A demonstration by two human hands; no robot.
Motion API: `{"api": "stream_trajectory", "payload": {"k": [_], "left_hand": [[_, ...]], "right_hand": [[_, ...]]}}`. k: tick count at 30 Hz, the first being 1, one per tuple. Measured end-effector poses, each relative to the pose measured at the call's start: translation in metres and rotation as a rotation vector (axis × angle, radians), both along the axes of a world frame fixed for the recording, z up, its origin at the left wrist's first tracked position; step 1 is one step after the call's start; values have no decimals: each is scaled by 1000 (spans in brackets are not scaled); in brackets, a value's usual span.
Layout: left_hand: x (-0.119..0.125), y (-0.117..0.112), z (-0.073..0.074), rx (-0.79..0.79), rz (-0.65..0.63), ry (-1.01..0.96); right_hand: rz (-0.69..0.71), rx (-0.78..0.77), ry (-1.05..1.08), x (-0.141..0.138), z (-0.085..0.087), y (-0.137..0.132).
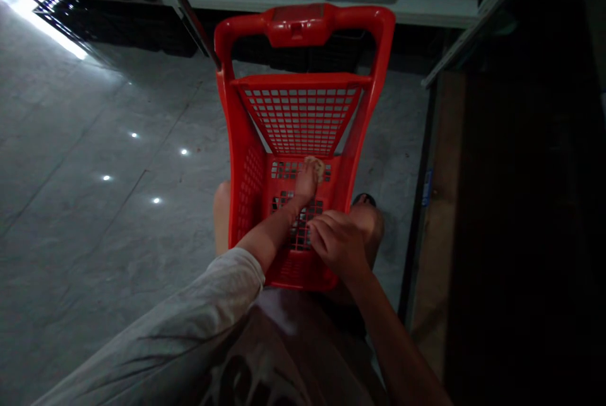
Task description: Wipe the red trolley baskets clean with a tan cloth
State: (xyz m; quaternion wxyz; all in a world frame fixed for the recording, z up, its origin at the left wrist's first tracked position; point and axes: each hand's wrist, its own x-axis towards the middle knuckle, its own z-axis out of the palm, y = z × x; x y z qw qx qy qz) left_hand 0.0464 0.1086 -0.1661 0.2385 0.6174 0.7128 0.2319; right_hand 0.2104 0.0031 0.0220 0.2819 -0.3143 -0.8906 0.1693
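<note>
A red plastic shopping basket (239, 134) with grid walls stands between my knees, its long handle (298, 22) pointing away from me. My left hand (306, 184) reaches down inside it, closed on a small tan cloth (320, 170) that lies against the inner surface near the far end. The cloth looks crumpled, and part of it is hidden by my fingers. My right hand (337, 240) is curled over the basket's right rim near me, gripping it.
Beyond the handle runs a shelf rack with a pale lower beam (426, 9). Dark stacked items fill the upper left. A brown board (442, 204) lies along the right, beside deep shadow. Grey floor (95, 254) with light reflections spreads on the left.
</note>
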Motion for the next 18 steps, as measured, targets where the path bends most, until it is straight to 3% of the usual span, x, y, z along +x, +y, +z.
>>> {"api": "stream_trajectory", "payload": {"k": [3,6,8,13,15,18], "left_hand": [[31,13,-5,-7,-162,-37],[20,15,1,-22,-247,2],[-7,9,7,-63,-138,120],[-64,-13,15,-199,423,290],[-65,-11,15,-236,532,302],[-41,2,13,-254,580,299]], "right_hand": [[-17,20,-13,1,2,-2],[-38,34,-58,2,3,-3],[-44,27,-70,3,3,-4],[-39,19,-23,5,4,-3],[-31,13,-17,5,4,-3],[-29,10,-8,5,3,-3]]}}
